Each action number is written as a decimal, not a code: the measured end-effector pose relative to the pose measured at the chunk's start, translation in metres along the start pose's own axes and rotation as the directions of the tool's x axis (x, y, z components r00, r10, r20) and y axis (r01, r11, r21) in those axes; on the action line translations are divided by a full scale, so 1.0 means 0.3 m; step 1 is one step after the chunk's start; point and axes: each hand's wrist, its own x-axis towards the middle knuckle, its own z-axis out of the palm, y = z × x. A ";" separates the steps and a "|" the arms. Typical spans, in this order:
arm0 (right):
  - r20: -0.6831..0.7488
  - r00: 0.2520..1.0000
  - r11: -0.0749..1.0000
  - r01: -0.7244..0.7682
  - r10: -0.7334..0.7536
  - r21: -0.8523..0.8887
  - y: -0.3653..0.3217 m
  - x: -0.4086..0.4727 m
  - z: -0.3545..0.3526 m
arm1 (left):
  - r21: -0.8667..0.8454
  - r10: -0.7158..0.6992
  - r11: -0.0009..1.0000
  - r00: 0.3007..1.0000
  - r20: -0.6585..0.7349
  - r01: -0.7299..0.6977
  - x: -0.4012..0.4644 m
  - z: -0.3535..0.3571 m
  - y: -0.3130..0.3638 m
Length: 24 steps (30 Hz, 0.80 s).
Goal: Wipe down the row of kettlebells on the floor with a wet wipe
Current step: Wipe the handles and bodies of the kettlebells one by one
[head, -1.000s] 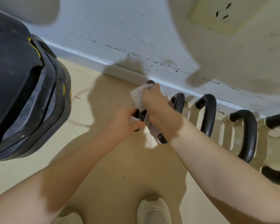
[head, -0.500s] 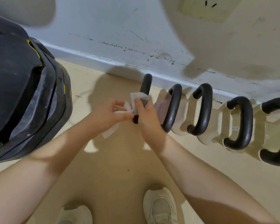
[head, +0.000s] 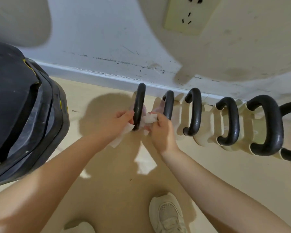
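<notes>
At the leftmost kettlebell (head: 139, 106), by the skirting, left hand (head: 119, 121) and right hand (head: 158, 130) pinch the wipe (head: 148, 119) around its handle. Next likely: rub along, then move rightward.

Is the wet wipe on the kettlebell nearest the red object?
No, both hands hold the wet wipe around the leftmost kettlebell's handle, at the row's opposite end.

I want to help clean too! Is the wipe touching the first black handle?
Touching. The head view shows the wet wipe stretched between both hands, left hand and right hand, passing against the leftmost kettlebell handle.
</notes>
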 end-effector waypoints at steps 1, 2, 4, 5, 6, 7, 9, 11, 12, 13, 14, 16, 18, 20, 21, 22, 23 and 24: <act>-0.031 0.998 0.998 0.046 -0.045 0.034 -0.041 -0.007 -0.053 | 0.028 0.017 0.999 1.000 0.025 -0.018 0.000 0.027 0.009; -0.084 0.988 0.990 0.129 -0.133 -0.055 -0.077 -0.008 -0.105 | 0.058 0.046 0.997 0.997 0.055 -0.049 0.003 0.056 0.018; -0.086 0.928 0.880 0.309 -0.362 -0.361 -0.130 0.004 -0.201 | 0.122 0.098 0.986 0.986 0.136 -0.115 0.014 0.114 0.040; -0.017 0.905 0.803 0.370 -0.426 -0.467 -0.162 0.011 -0.232 | 0.164 0.119 0.975 0.974 0.192 -0.151 0.023 0.144 0.048; 0.085 0.885 0.705 0.419 -0.457 -0.572 -0.175 0.024 -0.261 | 0.194 0.130 0.964 0.960 0.249 -0.181 0.033 0.174 0.055; 0.213 0.870 0.582 0.462 -0.446 -0.670 -0.179 0.041 -0.283 | 0.198 0.125 0.962 0.949 0.289 -0.187 0.039 0.198 0.063; 0.475 0.840 0.273 0.537 -0.262 -0.798 -0.167 0.073 -0.312 | 0.175 0.122 0.967 0.942 0.313 -0.183 0.055 0.230 0.072; 0.624 0.781 -0.017 0.624 -0.024 -0.782 -0.132 0.097 -0.321 | 0.173 0.124 0.968 0.947 0.295 -0.180 0.069 0.240 0.079; 0.652 0.757 -0.100 0.652 0.042 -0.751 -0.113 0.107 -0.324 | 0.176 0.119 0.969 0.949 0.292 -0.176 0.077 0.240 0.079; 0.679 0.732 -0.125 0.681 0.062 -0.722 -0.106 0.115 -0.326 | 0.173 0.118 0.969 0.947 0.300 -0.175 0.084 0.238 0.077; 0.697 0.714 -0.124 0.699 0.064 -0.704 -0.108 0.126 -0.329 | 0.165 0.117 0.971 0.943 0.312 -0.175 0.092 0.237 0.073; 0.696 0.715 -0.088 0.699 0.063 -0.710 -0.133 0.167 -0.335 | 0.167 0.119 0.969 0.938 0.326 -0.181 0.101 0.234 0.066; 0.702 0.711 -0.117 0.700 0.028 -0.705 -0.156 0.225 -0.333 | 0.184 0.125 0.964 0.937 0.327 -0.193 0.107 0.232 0.059; 0.752 0.658 -0.154 0.746 0.026 -0.648 -0.174 0.252 -0.308 | 0.162 0.132 0.967 0.932 0.338 -0.195 0.104 0.228 0.056; 0.791 0.609 -0.160 0.788 0.056 -0.595 -0.180 0.252 -0.298 | 0.149 0.125 0.971 0.929 0.348 -0.186 0.099 0.224 0.058; 0.818 0.565 -0.175 0.820 0.107 -0.544 -0.179 0.244 -0.292 | 0.144 0.114 0.974 0.928 0.355 -0.175 0.094 0.221 0.063; 0.815 0.554 -0.196 0.829 0.172 -0.523 -0.178 0.225 -0.284 | 0.147 0.108 0.974 0.929 0.354 -0.170 0.088 0.218 0.067; 0.799 0.561 -0.226 0.825 0.219 -0.517 -0.166 0.214 -0.286 | 0.154 0.103 0.974 0.931 0.350 -0.165 0.084 0.218 0.067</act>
